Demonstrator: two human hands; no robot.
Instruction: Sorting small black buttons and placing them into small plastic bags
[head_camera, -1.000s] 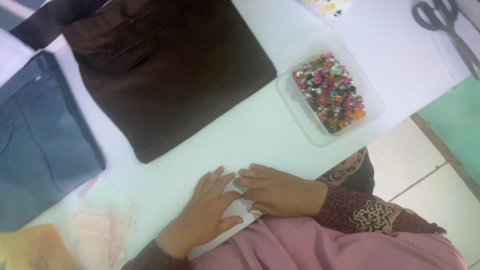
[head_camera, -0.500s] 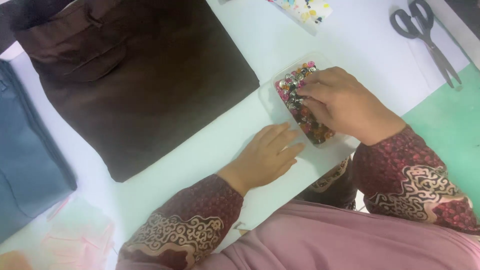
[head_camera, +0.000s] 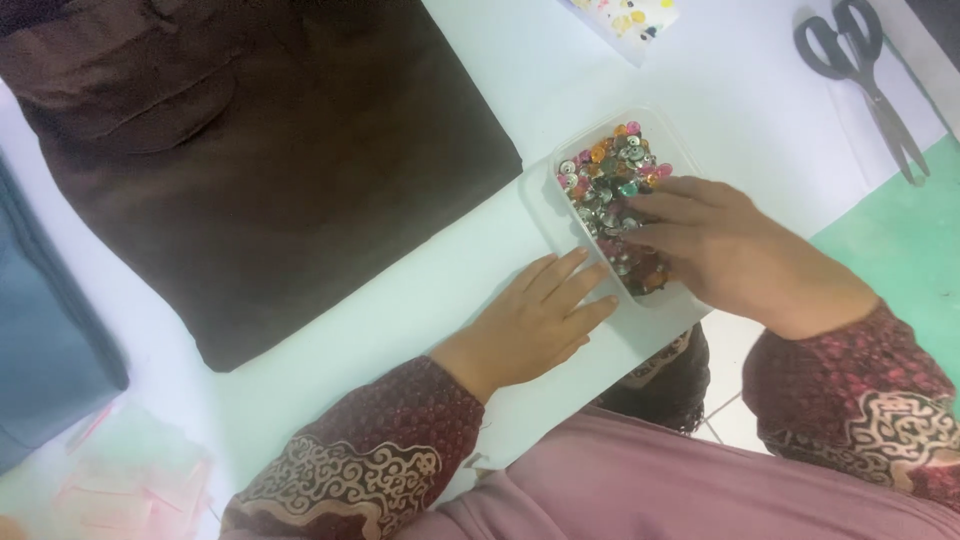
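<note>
The right hand (head_camera: 745, 255) rests in a clear shallow tray (head_camera: 545, 200), fingers spread loosely over the mixed buttons (head_camera: 612, 190), clamped on nothing visible. The left hand (head_camera: 535, 320) lies flat and open on the white tabletop (head_camera: 400, 300), fingertips touching the tray's near wall. The buttons look small, hard, light and slippery, probably best pinched singly at the rim. Beyond the left hand lies folded brown cloth (head_camera: 260, 160).

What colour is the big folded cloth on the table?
Dark brown folded cloth, plain, seen in the head view.
</note>
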